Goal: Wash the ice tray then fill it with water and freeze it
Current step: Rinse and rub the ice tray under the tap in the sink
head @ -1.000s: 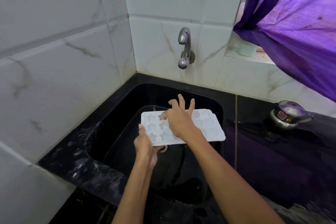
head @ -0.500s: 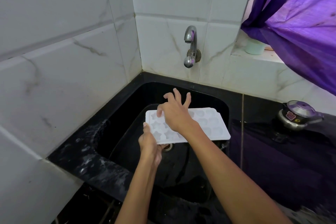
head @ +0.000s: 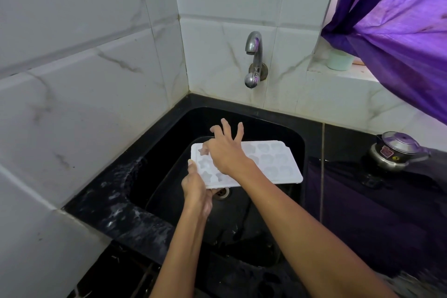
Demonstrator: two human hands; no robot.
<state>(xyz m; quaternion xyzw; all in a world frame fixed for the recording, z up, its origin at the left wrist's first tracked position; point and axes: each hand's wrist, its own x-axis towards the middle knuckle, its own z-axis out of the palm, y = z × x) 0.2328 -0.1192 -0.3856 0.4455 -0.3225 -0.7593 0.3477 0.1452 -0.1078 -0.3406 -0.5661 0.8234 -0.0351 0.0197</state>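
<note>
Left hand [head: 196, 189] grips the white ice tray [head: 271, 164] by its left end above the black sink [head: 300, 143], cavities up, long axis running left-right; right hand [head: 226, 150], fingers spread, rests on top.

Black stone counter [head: 101, 203] wraps the corner, wet and speckled along its left edge, with a black sink [head: 296, 152] sunk into it; over on the right a small steel lidded pot [head: 396, 151] sits on the glossy top, well apart from the basin
</note>
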